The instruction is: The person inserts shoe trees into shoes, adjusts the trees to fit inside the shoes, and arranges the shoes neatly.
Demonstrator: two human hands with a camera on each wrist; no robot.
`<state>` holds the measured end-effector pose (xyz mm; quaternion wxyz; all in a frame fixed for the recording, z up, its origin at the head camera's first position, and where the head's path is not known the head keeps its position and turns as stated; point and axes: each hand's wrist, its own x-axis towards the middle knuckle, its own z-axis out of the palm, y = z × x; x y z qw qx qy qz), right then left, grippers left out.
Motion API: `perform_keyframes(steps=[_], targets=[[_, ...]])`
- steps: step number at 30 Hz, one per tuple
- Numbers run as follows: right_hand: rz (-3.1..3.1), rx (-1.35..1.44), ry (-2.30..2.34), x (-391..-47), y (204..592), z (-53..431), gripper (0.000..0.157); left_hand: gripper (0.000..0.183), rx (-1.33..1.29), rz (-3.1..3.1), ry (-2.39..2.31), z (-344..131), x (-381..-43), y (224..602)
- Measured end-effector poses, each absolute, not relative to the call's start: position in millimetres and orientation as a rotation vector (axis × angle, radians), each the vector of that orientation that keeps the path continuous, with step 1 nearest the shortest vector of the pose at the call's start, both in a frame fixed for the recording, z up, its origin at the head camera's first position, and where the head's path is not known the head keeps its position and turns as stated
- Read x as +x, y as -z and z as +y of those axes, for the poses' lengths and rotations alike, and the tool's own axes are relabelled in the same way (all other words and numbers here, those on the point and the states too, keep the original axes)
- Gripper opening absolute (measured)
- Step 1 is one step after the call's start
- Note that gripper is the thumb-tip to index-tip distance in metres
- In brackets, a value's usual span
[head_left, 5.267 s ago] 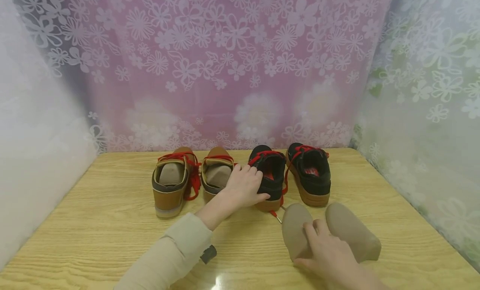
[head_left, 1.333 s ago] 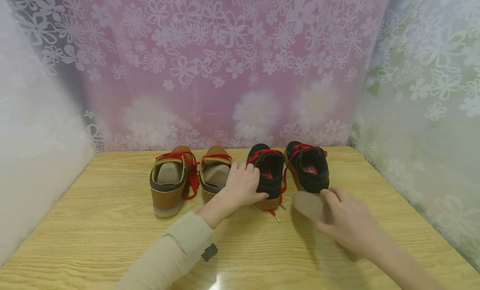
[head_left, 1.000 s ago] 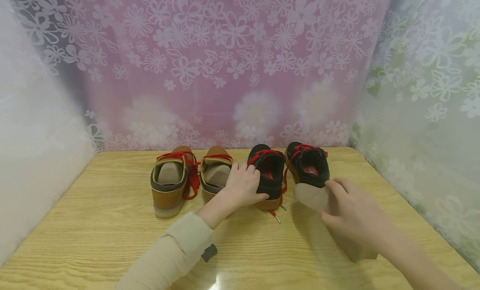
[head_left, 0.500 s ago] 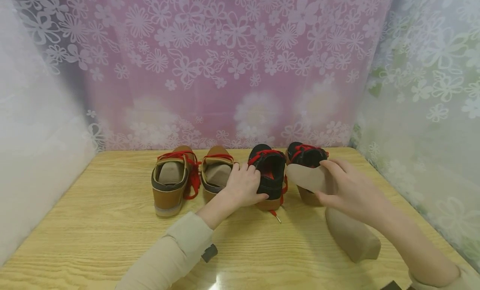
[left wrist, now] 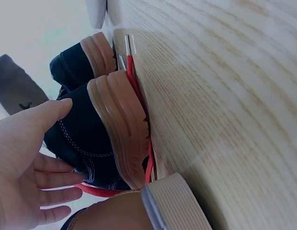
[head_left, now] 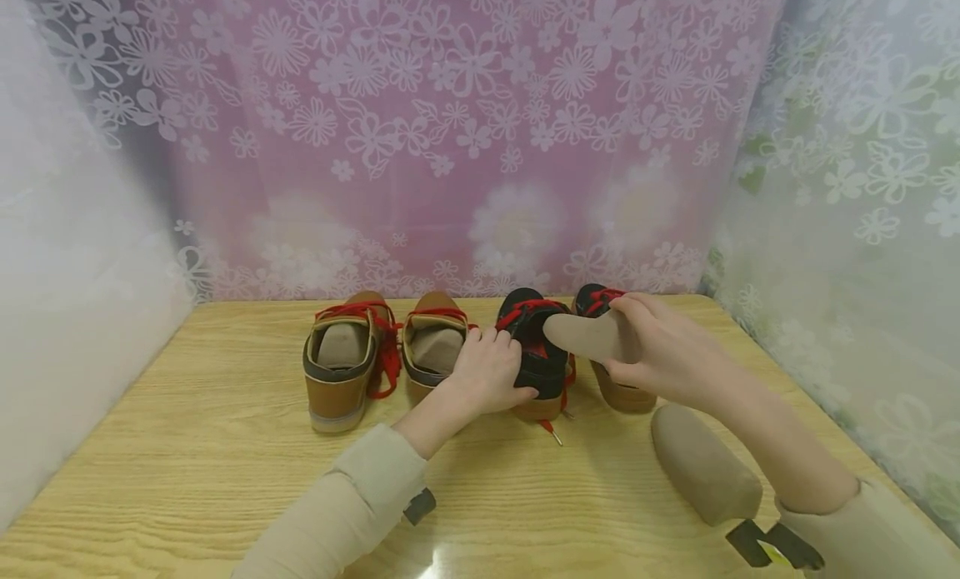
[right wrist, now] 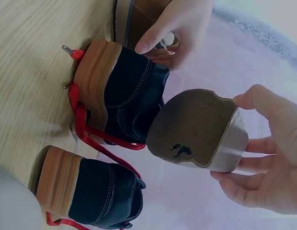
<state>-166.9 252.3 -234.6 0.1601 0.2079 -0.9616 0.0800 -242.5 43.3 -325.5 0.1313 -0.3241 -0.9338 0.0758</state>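
Note:
My right hand [head_left: 667,346] holds a beige moulded shoe insert [head_left: 588,336] by its rear end, thumb on one side and fingers on the other. Its rounded tip is at the opening of the left-hand black shoe [head_left: 546,381], which has red laces. In the right wrist view the insert [right wrist: 191,124] shows its hollow back with a dark mark. My left hand [head_left: 483,371] lies against that same shoe, with the thumb at its heel and the fingers along its left side. The right-hand black shoe [head_left: 624,396] sits partly behind the held insert.
A second beige insert [head_left: 705,466] lies on the wooden table [head_left: 187,479] at the right. Two brown shoes [head_left: 333,404] with red laces stand on the left, an insert inside each. Floral curtains [head_left: 450,146] surround the table at the back and sides.
My right hand has lifted one insert off the table and carried it up and left, past the right-hand black shoe, to the other black shoe's opening. The left hand stays put.

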Motion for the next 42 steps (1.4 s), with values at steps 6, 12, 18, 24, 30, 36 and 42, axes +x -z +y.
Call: perform_keyframes(steps=[6, 12, 18, 24, 30, 36, 42], targets=[[-2.816, 0.623, -0.201, -178.6, 232.0, 245.5, 0.062, 0.063, -0.946, -2.701, -0.216, 43.5, -243.0, 325.5], [-2.884, 0.638, -0.177, -189.7, 232.2, 239.6, 0.065, 0.062, -0.951, -2.680, -0.202, 44.1, -243.9, 326.9], [-2.888, 0.673, -0.156, -197.1, 234.7, 235.1, 0.064, 0.064, -0.955, -2.683, -0.202, 44.7, -243.4, 328.1], [-2.907, 0.682, -0.143, -201.7, 235.2, 231.4, 0.066, 0.063, -0.962, -2.675, -0.210, 44.3, -242.4, 327.6], [-2.921, 0.674, -0.119, -206.7, 233.7, 227.7, 0.067, 0.064, -0.964, -2.680, -0.231, 44.0, -243.6, 326.8], [-2.937, 0.676, -0.099, -213.9, 229.9, 221.1, 0.066, 0.064, -0.970, -2.701, -0.223, 43.7, -244.6, 326.1], [-2.994, 0.648, -0.099, -221.4, 226.6, 212.1, 0.066, 0.064, -0.968, -2.699, -0.250, 43.6, -244.4, 325.5]])
